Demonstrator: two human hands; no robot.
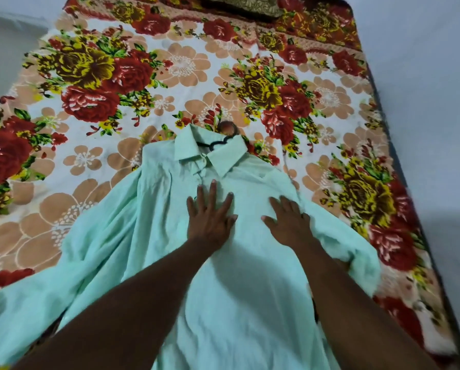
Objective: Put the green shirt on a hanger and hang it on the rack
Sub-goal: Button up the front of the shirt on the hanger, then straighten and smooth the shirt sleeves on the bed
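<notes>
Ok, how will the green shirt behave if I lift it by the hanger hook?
Probably floppy: the green shirt lies in soft folds on the floral blanket. Likely light: thin cloth. It would probably drape below the hanger hook.

No text, label, brand, number or sign can be read anywhere in this view.

The bed (437, 273) before me wears a floral blanket (186, 65). On it my green shirt (143, 236) lies front up, a hanger (227, 128) in its collar, and 1 pillow (239, 4) sits at the far end.
</notes>
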